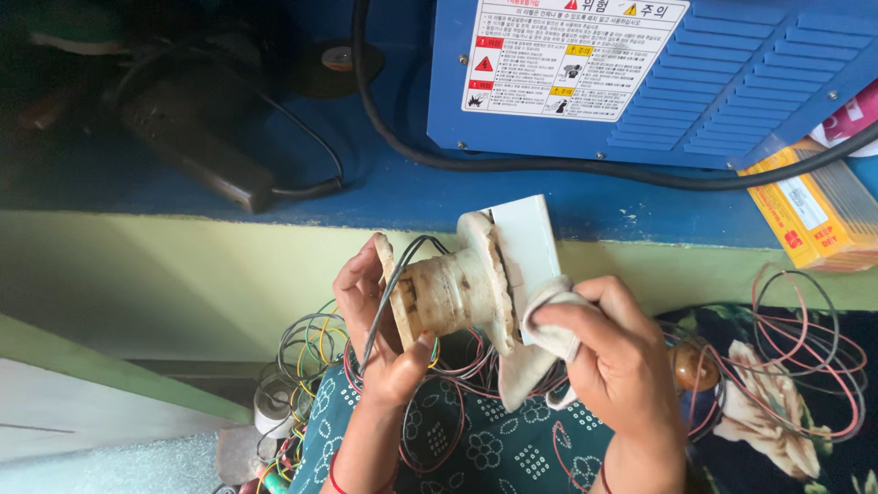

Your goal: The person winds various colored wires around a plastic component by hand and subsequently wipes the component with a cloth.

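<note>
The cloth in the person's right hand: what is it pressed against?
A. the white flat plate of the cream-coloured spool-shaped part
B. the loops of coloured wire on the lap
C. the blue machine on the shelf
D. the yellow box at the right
A: the right hand presses the cloth against the white plate of the spool-shaped part, which the left hand holds up.

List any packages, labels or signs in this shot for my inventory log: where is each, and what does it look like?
Warning label: on the blue machine casing, top centre; white rectangle tilted slightly, with red and yellow hazard symbols and dense small print.
Box: on the blue shelf at the right edge, beside the machine; long, yellow-orange carton with a white sticker and clear wrap.
No screens in view.
</note>
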